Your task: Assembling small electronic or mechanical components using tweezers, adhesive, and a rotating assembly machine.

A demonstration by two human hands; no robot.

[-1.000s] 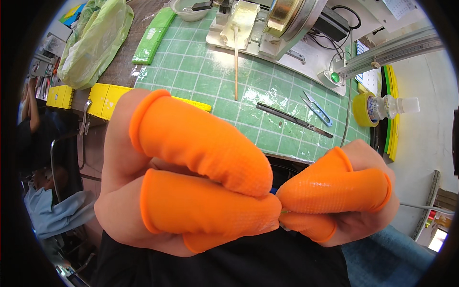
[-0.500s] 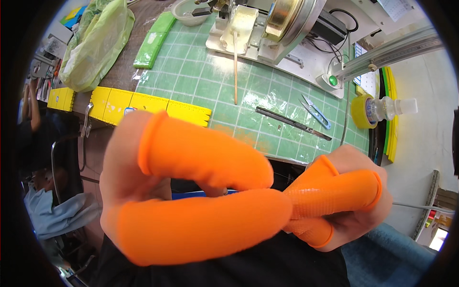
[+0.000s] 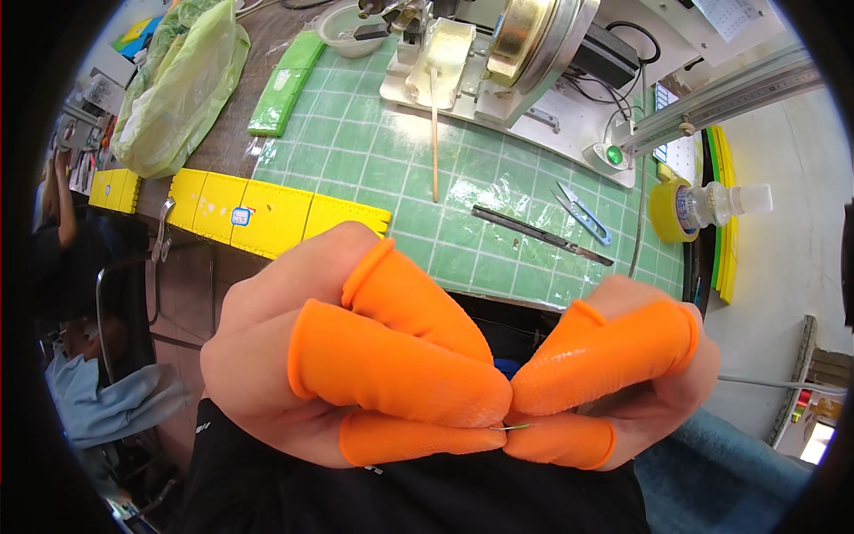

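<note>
Two hands pinching one thin wire close under the camera.
Left hand and right hand, three orange finger cots each, gripping the wire between meeting fingertips; behind, on the green cutting mat: one wooden stick; one metal blade; one pair of snips.

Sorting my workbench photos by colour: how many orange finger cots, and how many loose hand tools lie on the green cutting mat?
Orange finger cots on the left hand: 3
Orange finger cots on the right hand: 2
Tools on the green mat: 3, namely wooden stick, dark metal tweezers, blue-handled snips
Total: 8
</note>
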